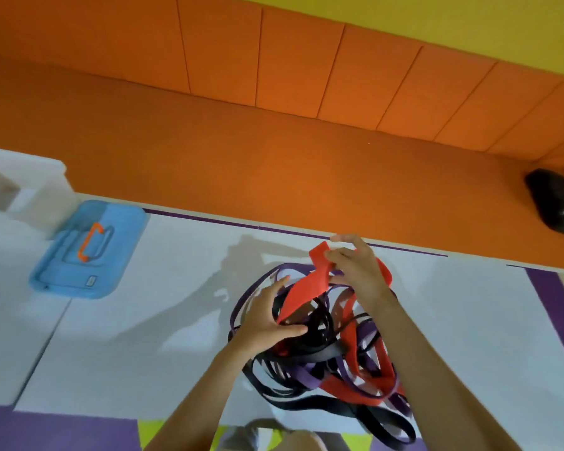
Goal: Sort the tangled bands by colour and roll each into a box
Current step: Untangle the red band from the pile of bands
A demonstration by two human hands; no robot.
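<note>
Right hand (355,268): fingers curled, pinching the free end of the red band (306,288), lifted clear of the pile. Left hand (264,323): flat, fingers spread and mostly straight, pressing on the 9 o'clock side of the tangle (332,362). It looks to be gripping nothing, thumb lying across black strands.

Key relation: from the right hand's pinch the red band runs toward 7 o'clock, wide and flat with 1 twist, and dives into the heap just beside the left thumb. Its long axis runs roughly 1 to 7 o'clock. More red shows at 3 o'clock of the right wrist and low in the pile at 5 o'clock; can't tell if that's the same band. Right hand has the band, left is nearer the spot where it gets buried.

Tangle: 3 colours, red plus purple bands (303,380) and black bands (319,353), flat loops of differing widths, heavily interlaced, sitting on the white counter (144,336) near its 6 o'clock edge.

Judgement: pulling toward 1 o'clock while the left hand pins the pile should free the red; snag risk where black crosses over it.

Blue box (118,232), lid shut, orange handle (90,242), sits at 9 o'clock, well apart from both hands. Dark object (557,203) at 2 o'clock, off the counter, unidentifiable.
</note>
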